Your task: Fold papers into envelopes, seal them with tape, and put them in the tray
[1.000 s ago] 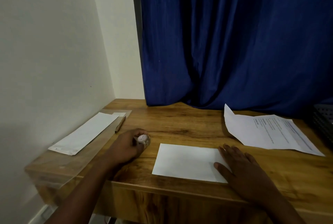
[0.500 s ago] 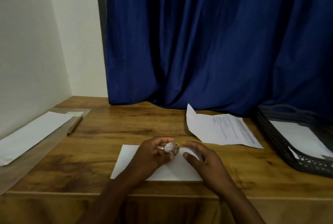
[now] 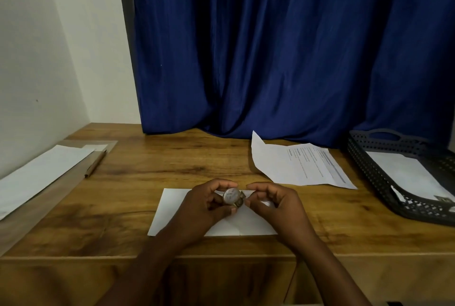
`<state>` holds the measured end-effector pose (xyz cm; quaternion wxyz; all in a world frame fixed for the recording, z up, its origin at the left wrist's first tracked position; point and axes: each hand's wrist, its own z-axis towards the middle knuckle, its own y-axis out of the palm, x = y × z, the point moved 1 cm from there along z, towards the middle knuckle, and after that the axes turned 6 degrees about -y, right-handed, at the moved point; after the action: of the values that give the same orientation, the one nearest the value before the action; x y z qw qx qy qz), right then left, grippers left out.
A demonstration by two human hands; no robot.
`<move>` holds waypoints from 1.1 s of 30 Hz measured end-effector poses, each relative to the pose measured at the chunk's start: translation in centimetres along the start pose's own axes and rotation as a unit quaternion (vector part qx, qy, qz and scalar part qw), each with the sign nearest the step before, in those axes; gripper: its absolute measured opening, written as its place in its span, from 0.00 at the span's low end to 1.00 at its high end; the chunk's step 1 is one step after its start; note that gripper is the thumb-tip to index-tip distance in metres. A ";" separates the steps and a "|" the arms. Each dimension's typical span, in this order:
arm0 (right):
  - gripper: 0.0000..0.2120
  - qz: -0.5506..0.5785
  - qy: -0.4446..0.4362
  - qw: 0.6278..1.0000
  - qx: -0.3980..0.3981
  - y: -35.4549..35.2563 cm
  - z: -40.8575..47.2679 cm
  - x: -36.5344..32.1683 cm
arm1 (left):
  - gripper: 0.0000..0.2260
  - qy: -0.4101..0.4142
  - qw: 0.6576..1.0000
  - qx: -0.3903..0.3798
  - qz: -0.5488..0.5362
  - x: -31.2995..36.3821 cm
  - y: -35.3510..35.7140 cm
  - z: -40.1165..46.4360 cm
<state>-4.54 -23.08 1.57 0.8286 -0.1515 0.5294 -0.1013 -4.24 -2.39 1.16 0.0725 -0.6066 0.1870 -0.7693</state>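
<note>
A white folded envelope (image 3: 172,212) lies flat on the wooden desk (image 3: 138,182) near its front edge. Above it my left hand (image 3: 204,209) grips a small roll of tape (image 3: 231,196). My right hand (image 3: 273,204) is close beside the roll, thumb and fingertips curled at its right side where the tape end is; whether they pinch it I cannot tell. At the far right stands a dark perforated tray (image 3: 369,165) with white envelopes (image 3: 406,175) lying in it.
Printed sheets (image 3: 300,165) lie behind the envelope to the right. A long white paper (image 3: 41,177) on a clear sheet and a pencil (image 3: 94,164) sit at the left. A blue curtain (image 3: 283,47) hangs behind the desk, with a white wall on the left.
My left hand carried the tape roll from the desk's left side to above the envelope. My right hand lifted off the envelope and came up to the roll. The view swung right, showing the tray.
</note>
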 end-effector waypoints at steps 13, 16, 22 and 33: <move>0.03 0.027 -0.021 0.999 0.008 0.4 0.1 0.5 | 0.18 0.003 1.000 0.024 0.001 -0.4 0.2 0.1; 0.02 0.047 -0.025 0.998 0.015 0.3 -0.1 0.5 | 0.17 -0.005 0.999 0.048 -0.006 -0.4 0.2 0.1; 0.00 0.070 -0.017 0.997 0.014 0.1 -0.1 0.4 | 0.16 -0.012 0.997 0.073 -0.004 -0.6 0.3 0.1; 0.07 0.199 0.043 0.975 0.083 -1.3 0.1 0.4 | 0.17 -0.003 0.998 0.068 0.012 -0.6 0.2 0.1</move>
<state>-4.31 -24.39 1.74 0.8181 0.0313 0.5741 0.0156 -4.06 -2.37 0.59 0.1236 -0.6000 0.1415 -0.7776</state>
